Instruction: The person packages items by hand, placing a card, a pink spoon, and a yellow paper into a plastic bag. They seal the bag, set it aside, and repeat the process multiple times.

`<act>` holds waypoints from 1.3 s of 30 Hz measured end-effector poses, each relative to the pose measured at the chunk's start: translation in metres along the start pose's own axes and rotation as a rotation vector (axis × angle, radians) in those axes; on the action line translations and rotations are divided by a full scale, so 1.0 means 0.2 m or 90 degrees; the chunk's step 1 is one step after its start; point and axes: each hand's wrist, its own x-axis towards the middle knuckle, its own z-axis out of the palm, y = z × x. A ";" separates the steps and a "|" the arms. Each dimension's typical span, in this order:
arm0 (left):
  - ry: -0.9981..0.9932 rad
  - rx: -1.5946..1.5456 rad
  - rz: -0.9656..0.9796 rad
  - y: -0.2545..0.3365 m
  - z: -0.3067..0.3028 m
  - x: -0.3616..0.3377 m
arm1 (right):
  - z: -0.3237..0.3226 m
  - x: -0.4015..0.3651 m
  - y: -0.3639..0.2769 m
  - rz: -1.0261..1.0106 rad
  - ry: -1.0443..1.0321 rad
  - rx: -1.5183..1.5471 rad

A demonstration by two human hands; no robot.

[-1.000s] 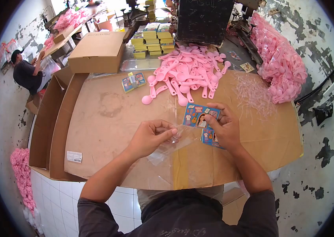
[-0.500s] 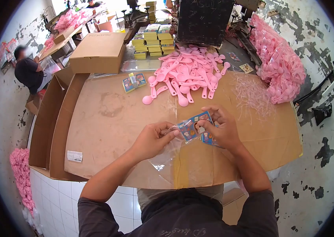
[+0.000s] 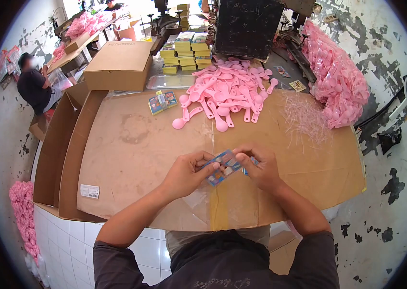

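In the head view, my left hand [image 3: 189, 174] pinches a blue printed card [image 3: 222, 168] by its left side, thumb on top. Clear plastic seems to lie around the card and hangs below, but its outline is hard to make out. My right hand [image 3: 260, 168] is closed at the card's upper right corner. A bit of more blue cards [image 3: 250, 166] shows beneath its fingers, mostly hidden. Beyond both hands lies a heap of pink plastic spoons [image 3: 225, 94]. A banded bundle of cards [image 3: 162, 101] rests to the left of the heap.
A closed cardboard box [image 3: 117, 65] stands at the back left, beside stacks of cards [image 3: 184, 50]. A black box [image 3: 248, 29] rises behind the spoons. Bagged pink spoons [image 3: 336, 77] and thin clear strips [image 3: 307, 118] lie right. Another person [image 3: 37, 86] sits far left.
The card has moved left and down, from my right hand's grip into my left hand's. My right hand has drawn back to its corner and lowered slightly.
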 end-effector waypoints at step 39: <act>-0.028 -0.067 0.068 0.01 -0.03 -0.03 | -0.23 0.13 -0.34 -0.005 -0.029 -0.124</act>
